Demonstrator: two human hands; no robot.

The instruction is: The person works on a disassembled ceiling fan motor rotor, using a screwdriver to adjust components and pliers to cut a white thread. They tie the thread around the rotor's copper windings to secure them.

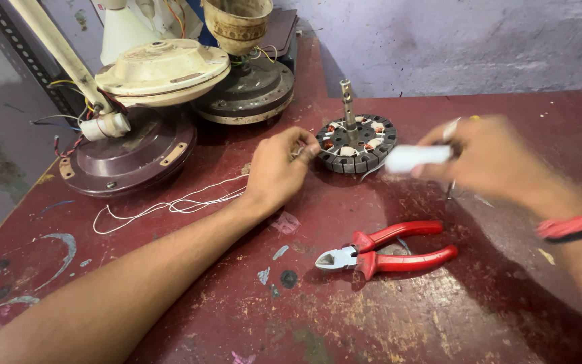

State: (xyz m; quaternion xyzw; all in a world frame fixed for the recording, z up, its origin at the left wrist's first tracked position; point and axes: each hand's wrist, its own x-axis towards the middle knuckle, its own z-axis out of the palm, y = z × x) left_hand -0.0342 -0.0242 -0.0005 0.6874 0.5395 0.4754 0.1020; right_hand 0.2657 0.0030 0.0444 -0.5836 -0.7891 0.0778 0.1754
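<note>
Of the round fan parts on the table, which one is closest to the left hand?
The small dark stator with copper coils and an upright shaft. The left hand is at its edge; the other fan parts sit farther back left.

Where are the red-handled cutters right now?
In the head view, the red-handled cutters lie untouched on the red table, centre-right, in front of the fan stator and nearer the right hand.
</note>
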